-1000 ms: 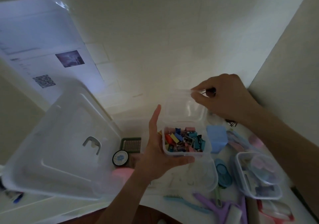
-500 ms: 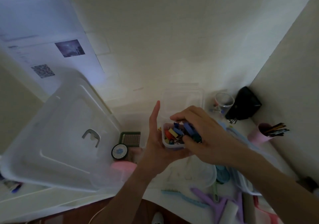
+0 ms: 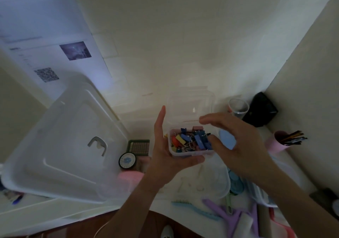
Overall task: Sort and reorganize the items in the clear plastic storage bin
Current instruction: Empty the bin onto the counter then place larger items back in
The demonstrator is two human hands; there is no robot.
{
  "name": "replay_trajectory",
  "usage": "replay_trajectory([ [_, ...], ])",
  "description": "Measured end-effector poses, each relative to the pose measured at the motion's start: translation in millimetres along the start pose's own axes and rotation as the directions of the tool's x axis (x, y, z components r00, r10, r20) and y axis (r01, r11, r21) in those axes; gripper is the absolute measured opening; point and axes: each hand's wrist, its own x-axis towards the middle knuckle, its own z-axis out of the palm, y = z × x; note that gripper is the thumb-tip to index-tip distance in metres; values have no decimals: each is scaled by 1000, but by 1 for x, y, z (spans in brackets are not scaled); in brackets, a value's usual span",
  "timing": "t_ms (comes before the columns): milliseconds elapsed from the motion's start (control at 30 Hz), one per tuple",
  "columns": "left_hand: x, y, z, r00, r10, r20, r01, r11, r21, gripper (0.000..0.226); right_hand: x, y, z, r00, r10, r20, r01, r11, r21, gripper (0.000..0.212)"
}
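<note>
Held in the left hand (image 3: 165, 157), thumb beneath, is a small clear plastic box of coloured binder clips (image 3: 190, 143), raised above the white table's (image 3: 192, 184) front edge. Spread and empty, the right hand (image 3: 238, 146) hovers beside it. Clips could be spilled if the box is tipped.

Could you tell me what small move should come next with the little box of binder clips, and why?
Probably swing the hinged lid down and press it shut. The left hand grips the small clear box of binder clips, the lid stands open behind it, and the right hand hovers open beside it, holding nothing.
</note>
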Motion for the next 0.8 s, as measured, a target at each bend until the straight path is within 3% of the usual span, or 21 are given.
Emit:
replay_trajectory([
  [67, -1, 1, -1, 1000, -15, 3, 15, 999, -29, 133, -4, 1, 0, 980, 17, -196, -36, 995, -93, 29],
  [133, -2, 3, -2, 1000, -31, 3, 31, 998, -56, 132, -3, 3, -1, 939, 149, -309, -140, 989, 52, 27],
  [200, -2, 3, -3, 999, -51, 6, 51, 996, -68, 127, 4, 8, -2, 917, 360, -169, -283, 889, 360, 42],
  [267, -1, 2, -3, 997, -81, 7, 81, 995, -66, 113, 8, 15, 1, 887, 452, 92, -416, 697, 584, 36],
  [333, 2, -2, -4, 997, -76, -11, 76, 997, -16, 90, 6, 17, 6, 884, 432, 180, -440, 633, 637, 28],
  [433, 5, 0, -3, 997, -75, -12, 75, 997, -1, 68, -2, 16, 12, 917, 369, 152, -377, 679, 630, 26],
  [567, 7, 1, -4, 994, -113, -6, 113, 994, -4, 66, -5, 24, 13, 936, 298, 185, -347, 710, 612, 20],
  [667, 6, 6, -6, 983, -185, 8, 185, 982, -22, 70, -6, 28, 12, 939, 297, 176, -342, 729, 593, 26],
  [800, 7, 11, -5, 969, -244, -22, 242, 967, -80, 58, -12, 36, 13, 947, 267, 176, -318, 709, 629, 37],
])
